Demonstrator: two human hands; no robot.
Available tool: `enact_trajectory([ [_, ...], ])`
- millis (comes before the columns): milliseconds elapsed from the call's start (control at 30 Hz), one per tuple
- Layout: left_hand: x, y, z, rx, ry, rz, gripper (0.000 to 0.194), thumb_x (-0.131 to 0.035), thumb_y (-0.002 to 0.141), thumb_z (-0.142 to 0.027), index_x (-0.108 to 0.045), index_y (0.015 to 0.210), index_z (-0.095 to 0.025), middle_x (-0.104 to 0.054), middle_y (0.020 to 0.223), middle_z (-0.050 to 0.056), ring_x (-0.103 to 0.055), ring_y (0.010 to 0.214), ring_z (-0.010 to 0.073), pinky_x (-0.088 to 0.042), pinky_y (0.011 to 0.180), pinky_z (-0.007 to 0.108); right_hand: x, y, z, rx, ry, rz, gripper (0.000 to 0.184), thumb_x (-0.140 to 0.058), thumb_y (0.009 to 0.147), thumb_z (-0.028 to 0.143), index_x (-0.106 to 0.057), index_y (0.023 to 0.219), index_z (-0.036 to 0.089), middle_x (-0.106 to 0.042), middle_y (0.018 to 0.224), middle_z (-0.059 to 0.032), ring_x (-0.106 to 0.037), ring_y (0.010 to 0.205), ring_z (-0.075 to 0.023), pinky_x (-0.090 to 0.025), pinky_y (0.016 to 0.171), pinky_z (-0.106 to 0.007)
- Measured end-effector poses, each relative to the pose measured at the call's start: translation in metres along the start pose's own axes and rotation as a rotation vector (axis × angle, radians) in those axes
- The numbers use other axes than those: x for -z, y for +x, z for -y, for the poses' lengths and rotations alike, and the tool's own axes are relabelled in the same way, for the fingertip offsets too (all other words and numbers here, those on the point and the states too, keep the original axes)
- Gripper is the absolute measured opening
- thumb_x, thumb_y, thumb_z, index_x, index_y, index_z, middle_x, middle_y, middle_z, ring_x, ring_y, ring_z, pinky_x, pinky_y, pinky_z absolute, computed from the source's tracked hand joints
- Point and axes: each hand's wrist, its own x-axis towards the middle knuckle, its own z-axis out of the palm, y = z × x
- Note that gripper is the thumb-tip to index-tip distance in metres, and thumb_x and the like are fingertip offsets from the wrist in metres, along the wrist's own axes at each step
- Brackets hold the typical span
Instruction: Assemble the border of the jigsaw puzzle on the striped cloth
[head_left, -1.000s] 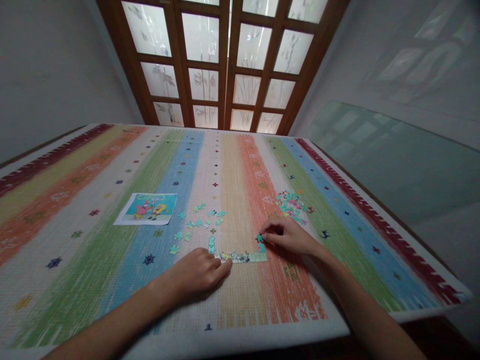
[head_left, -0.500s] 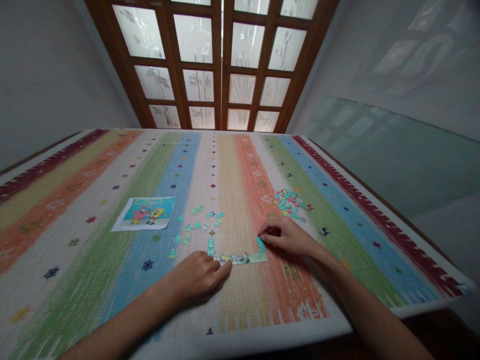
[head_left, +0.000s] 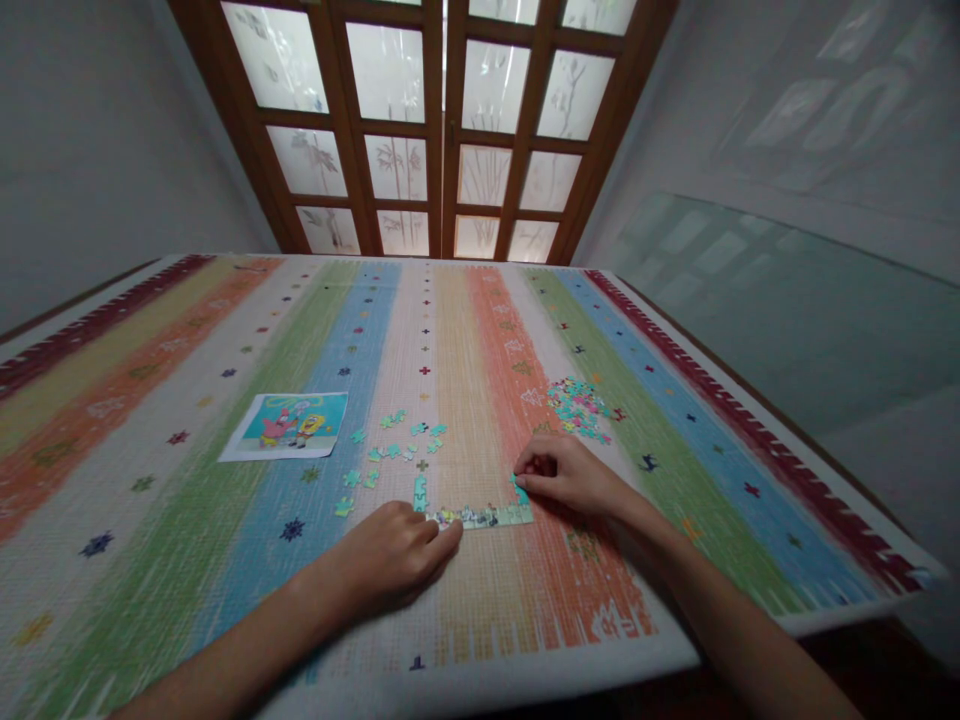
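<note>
A joined strip of jigsaw pieces (head_left: 480,516) lies on the striped tablecloth (head_left: 187,560), with short upright arms at both ends. My left hand (head_left: 397,558) rests curled on the cloth, its fingertips touching the strip's left end. My right hand (head_left: 574,472) pinches a teal puzzle piece (head_left: 519,490) at the strip's right upright end. Loose teal pieces (head_left: 390,452) are scattered just beyond the strip. A heap of mixed pieces (head_left: 579,407) lies past my right hand.
A cartoon reference picture (head_left: 289,425) lies flat to the left of the loose pieces. The table's near edge runs under my forearms, and its right edge (head_left: 750,400) borders a grey floor. Wooden glazed doors (head_left: 442,120) stand behind the table.
My right hand has lowered the teal piece onto the strip's right end. The camera has tilted slightly. My left hand has stayed put.
</note>
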Motion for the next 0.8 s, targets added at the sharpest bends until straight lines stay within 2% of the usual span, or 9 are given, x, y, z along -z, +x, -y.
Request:
enact_trajectory([
  [133, -0.001, 0.0, 0.0, 0.0, -0.003, 0.002, 0.021, -0.036, 0.104, -0.013, -0.058, 0.108, -0.014, -0.06, 0.061, -0.003, -0.051, 0.045, 0.0154, -0.032, 0.046, 0.036, 0.001, 0.0, -0.003, 0.005, -0.016, 0.017, 0.007, -0.071, 0.086, 0.013, -0.073, 0.084, 0.02, -0.067, 0.077, -0.0022, -0.058, 0.067, -0.0153, -0.044, 0.063, -0.028],
  [300, -0.001, 0.0, 0.0, -0.008, -0.009, 0.003, 0.023, -0.036, 0.105, -0.012, -0.058, 0.109, -0.013, -0.06, 0.061, -0.003, -0.052, 0.046, 0.0152, -0.034, 0.047, 0.036, 0.013, -0.003, -0.008, 0.055, -0.057, 0.025, 0.005, -0.069, 0.092, 0.02, -0.071, 0.096, 0.02, -0.066, 0.088, -0.004, -0.058, 0.074, -0.0164, -0.046, 0.068, -0.03],
  [400, -0.001, 0.0, 0.001, -0.014, -0.013, -0.013, 0.024, -0.035, 0.105, -0.011, -0.058, 0.111, -0.013, -0.061, 0.061, -0.002, -0.052, 0.046, 0.0154, -0.034, 0.047, 0.036, 0.019, -0.006, -0.007, 0.089, -0.09, 0.073, 0.016, -0.075, 0.09, 0.028, -0.07, 0.103, 0.019, -0.065, 0.092, -0.0041, -0.058, 0.076, -0.0167, -0.046, 0.069, -0.03],
  [567, 0.0, -0.001, 0.001, -0.012, -0.016, -0.014, 0.023, -0.036, 0.105, -0.011, -0.058, 0.11, -0.013, -0.061, 0.061, -0.002, -0.052, 0.046, 0.0147, -0.032, 0.047, 0.036, 0.018, -0.011, -0.001, 0.113, -0.216, 0.138, 0.045, -0.091, 0.075, 0.03, -0.069, 0.113, 0.018, -0.062, 0.101, -0.0057, -0.057, 0.09, -0.0212, -0.047, 0.08, -0.033],
  [800, 0.001, -0.001, 0.001, -0.008, -0.011, 0.002, 0.023, -0.036, 0.105, -0.01, -0.058, 0.112, -0.013, -0.062, 0.063, -0.002, -0.052, 0.047, 0.0147, -0.034, 0.047, 0.036, 0.016, -0.012, 0.006, 0.052, -0.258, 0.165, 0.048, -0.094, 0.071, 0.029, -0.069, 0.111, 0.019, -0.061, 0.104, -0.0045, -0.056, 0.091, -0.0207, -0.045, 0.079, -0.032],
])
